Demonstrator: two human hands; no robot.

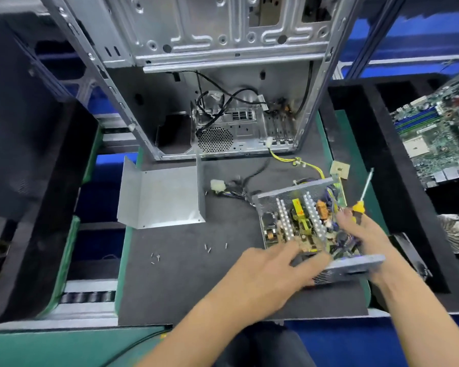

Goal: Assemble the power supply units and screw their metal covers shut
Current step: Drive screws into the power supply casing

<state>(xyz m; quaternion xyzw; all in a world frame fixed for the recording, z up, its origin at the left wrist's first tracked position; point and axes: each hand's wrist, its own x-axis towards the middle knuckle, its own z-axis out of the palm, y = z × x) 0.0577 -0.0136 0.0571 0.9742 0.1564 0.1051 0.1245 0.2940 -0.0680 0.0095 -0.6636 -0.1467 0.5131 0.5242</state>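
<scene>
An open power supply unit (300,221), its circuit board and heat sinks showing, lies on the dark mat (170,287) at the right. My left hand (276,266) reaches onto its near edge, fingers on the board and casing. My right hand (361,229) rests on the unit's right side and grips a yellow-handled screwdriver (361,205) whose shaft points up and away. The bent grey metal cover (159,194) lies apart on the mat to the left. Several loose screws (210,249) are scattered in front of it.
An open computer case (223,102) stands behind the mat, with cables (297,161) running from it to the unit. A motherboard (440,133) sits in a black tray at the right. Black foam trays (24,154) fill the left side.
</scene>
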